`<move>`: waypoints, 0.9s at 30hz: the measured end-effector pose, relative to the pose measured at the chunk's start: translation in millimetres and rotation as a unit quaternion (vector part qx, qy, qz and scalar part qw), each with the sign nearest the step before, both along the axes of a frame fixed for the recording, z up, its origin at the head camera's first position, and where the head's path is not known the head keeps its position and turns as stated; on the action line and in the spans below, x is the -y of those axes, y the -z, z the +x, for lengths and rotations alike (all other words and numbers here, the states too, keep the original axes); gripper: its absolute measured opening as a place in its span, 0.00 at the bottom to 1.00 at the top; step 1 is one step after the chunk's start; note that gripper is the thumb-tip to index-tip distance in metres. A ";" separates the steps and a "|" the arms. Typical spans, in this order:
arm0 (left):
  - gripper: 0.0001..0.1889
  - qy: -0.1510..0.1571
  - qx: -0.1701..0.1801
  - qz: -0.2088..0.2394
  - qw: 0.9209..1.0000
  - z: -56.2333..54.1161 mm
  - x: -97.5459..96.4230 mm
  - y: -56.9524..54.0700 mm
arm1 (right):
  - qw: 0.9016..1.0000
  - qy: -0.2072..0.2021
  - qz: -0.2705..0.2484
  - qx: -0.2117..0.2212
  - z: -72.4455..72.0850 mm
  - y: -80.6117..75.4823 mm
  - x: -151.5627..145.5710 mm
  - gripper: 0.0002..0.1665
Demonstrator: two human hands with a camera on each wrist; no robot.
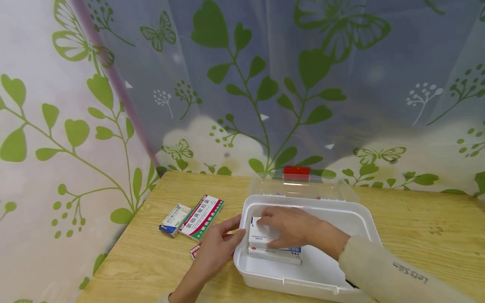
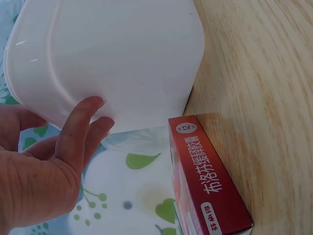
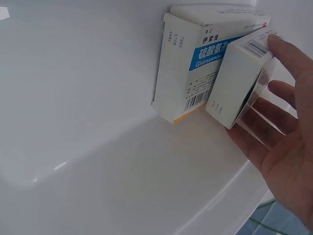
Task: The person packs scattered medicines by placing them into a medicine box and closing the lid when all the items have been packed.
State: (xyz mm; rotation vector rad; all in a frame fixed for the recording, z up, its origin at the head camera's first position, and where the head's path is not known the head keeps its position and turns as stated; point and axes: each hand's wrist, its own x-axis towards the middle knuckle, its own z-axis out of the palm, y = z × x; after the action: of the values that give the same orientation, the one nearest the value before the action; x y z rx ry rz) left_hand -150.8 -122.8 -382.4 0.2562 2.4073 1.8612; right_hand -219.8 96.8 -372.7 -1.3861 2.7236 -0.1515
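Note:
My right hand (image 1: 291,227) reaches into a white plastic storage box (image 1: 326,269) and grips a small white medicine box (image 1: 259,235) between thumb and fingers. In the right wrist view, that medicine box (image 3: 239,81) leans against a larger white glucosamine box (image 3: 178,73) with a blue band, in a corner of the storage box. My left hand (image 1: 217,248) is at the storage box's left end. Seen from the left wrist, its fingertips (image 2: 95,103) touch the smooth outer wall with loosely bent fingers.
A red medicine box (image 2: 212,181) stands on the wooden table near my left hand. Farther left lie a green, white and red capsule box (image 1: 202,216) and a white and blue box (image 1: 175,219). The clear lid (image 1: 265,185) with a red latch (image 1: 297,173) is folded back towards the patterned curtain.

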 end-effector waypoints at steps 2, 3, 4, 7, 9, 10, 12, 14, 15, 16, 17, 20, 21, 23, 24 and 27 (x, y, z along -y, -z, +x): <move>0.23 -0.003 0.000 -0.001 1.000 0.5 1.0 -0.6 | 1.000 -0.002 0.002 -0.008 0.8 -0.9 2.3 0.30; 0.23 -0.003 0.000 0.000 1.000 0.6 1.6 -0.7 | 1.000 -0.004 0.004 -0.013 1.2 -1.5 3.8 0.29; 0.23 -0.003 0.000 0.002 1.000 0.7 1.9 -0.7 | 1.000 -0.004 0.009 -0.019 1.7 -2.3 5.5 0.29; 0.23 -0.003 -0.004 0.005 1.000 0.2 1.4 -0.3 | 0.999 -0.002 0.034 -0.041 3.8 -4.6 10.9 0.28; 0.23 -0.001 -0.005 0.009 1.000 0.2 0.9 0.0 | 0.998 0.004 0.050 -0.045 5.3 -5.8 13.5 0.27; 0.23 0.000 -0.007 0.009 1.000 0.3 0.7 0.3 | 0.997 0.011 0.057 -0.042 5.7 -6.2 14.6 0.28; 0.23 -0.002 -0.009 0.005 1.000 0.7 1.3 0.2 | 0.997 0.019 0.060 -0.034 6.1 -6.6 16.0 0.29; 0.23 -0.002 -0.010 0.001 1.000 0.5 0.4 0.5 | 0.998 0.026 0.058 -0.023 6.3 -6.5 14.6 0.30; 0.23 -0.001 -0.012 -0.001 1.000 0.2 0.2 0.8 | 0.998 0.029 0.057 -0.020 6.1 -6.2 14.2 0.31; 0.23 -0.001 -0.011 -0.002 1.000 0.0 0.4 0.8 | 0.998 0.029 0.057 -0.020 5.7 -6.4 14.2 0.31; 0.23 -0.001 -0.010 -0.002 1.000 -0.2 0.6 0.7 | 0.998 0.028 0.056 -0.022 5.4 -6.7 14.2 0.31; 0.24 -0.001 -0.006 0.003 1.000 -0.7 0.8 0.7 | 0.997 0.030 0.060 -0.023 4.5 -7.1 14.4 0.33; 0.24 0.000 -0.006 0.005 1.000 -0.7 0.7 0.6 | 0.997 0.033 0.060 -0.020 4.4 -7.3 14.4 0.34; 0.24 0.000 -0.004 0.007 1.000 -0.2 0.6 0.6 | 0.997 0.036 0.060 -0.012 4.4 -7.8 14.0 0.35; 0.24 0.000 -0.005 0.005 1.000 -0.1 0.5 0.5 | 0.997 0.039 0.060 -0.006 4.4 -8.1 13.7 0.35; 0.24 -0.001 -0.002 0.004 1.000 -0.1 0.7 1.6 | 0.997 0.050 0.055 0.020 4.8 -10.3 12.2 0.37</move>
State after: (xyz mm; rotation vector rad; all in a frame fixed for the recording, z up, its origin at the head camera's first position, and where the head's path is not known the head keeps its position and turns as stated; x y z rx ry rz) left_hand -150.8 -123.5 -384.0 0.2589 2.4036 1.8722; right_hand -215.1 84.6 -362.3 -1.2074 2.7236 -0.0331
